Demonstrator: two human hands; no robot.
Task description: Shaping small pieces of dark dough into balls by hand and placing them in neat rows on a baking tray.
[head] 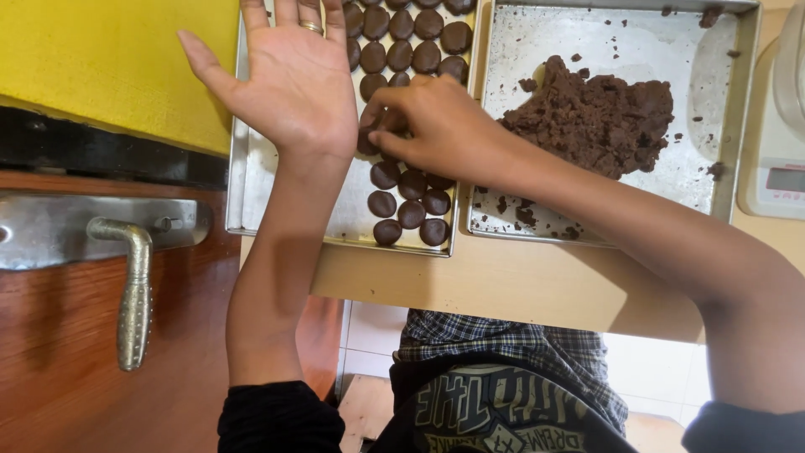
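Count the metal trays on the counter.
2. The left tray holds rows of round chocolate dough pieces beneath both hands. The right tray holds a mound of chocolate dough. None looks hidden.

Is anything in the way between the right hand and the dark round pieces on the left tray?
Nothing visible. The right hand is already down on the dark round pieces, fingertips touching one in the left tray. The left hand lies flat and open beside it, over the tray's bare part, not between them.
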